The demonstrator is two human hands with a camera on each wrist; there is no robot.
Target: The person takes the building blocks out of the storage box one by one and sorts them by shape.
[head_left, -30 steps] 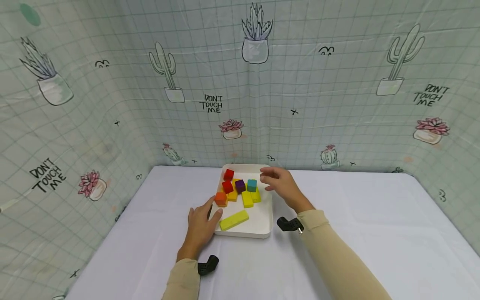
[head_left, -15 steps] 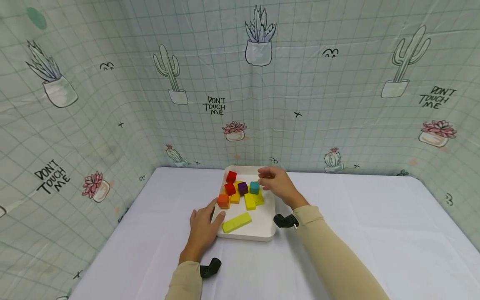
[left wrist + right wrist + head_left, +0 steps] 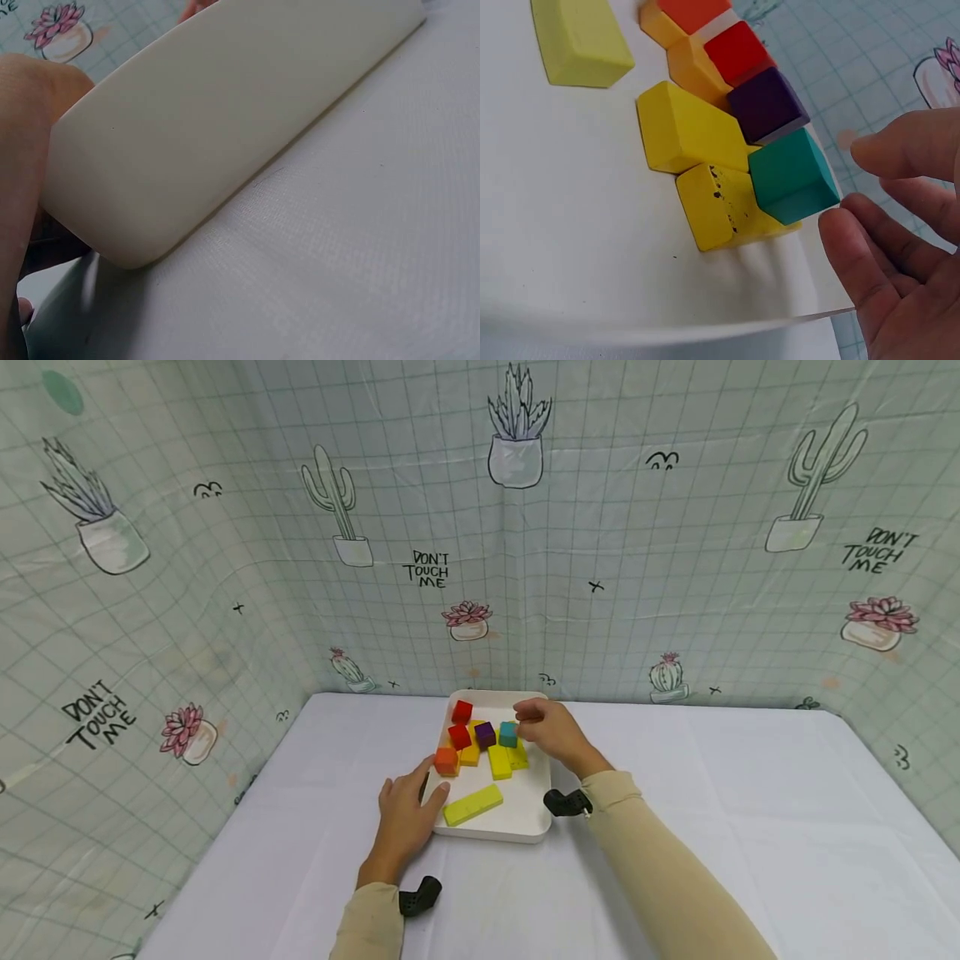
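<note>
A white tray [image 3: 521, 814] holds several coloured blocks. My left hand [image 3: 405, 814] grips its near left side, thumb over the rim and fingers along the outer wall; in the left wrist view the tray's wall [image 3: 195, 120] hides most of those fingers. My right hand [image 3: 553, 731] hovers over the far right part, fingers bent loosely beside a teal cube [image 3: 791, 180]. That cube sits on a yellow block with dark specks [image 3: 718, 206]. Fingertips [image 3: 844, 225] come very near the cube's side; whether they touch it is unclear. Left of it lies a purple cube [image 3: 766, 106].
Red cubes [image 3: 460, 737] and an orange cube [image 3: 446, 762] stand along the tray's left side, some on yellow-orange blocks. A long yellow-green block [image 3: 473, 805] lies near the tray's front. White cloth [image 3: 712, 810] covers the table; a printed curtain [image 3: 585, 527] hangs behind.
My right hand has moved left and closer to the teal cube, its fingers drawing nearer together. The left hand stays at the tray; the blocks keep their places.
</note>
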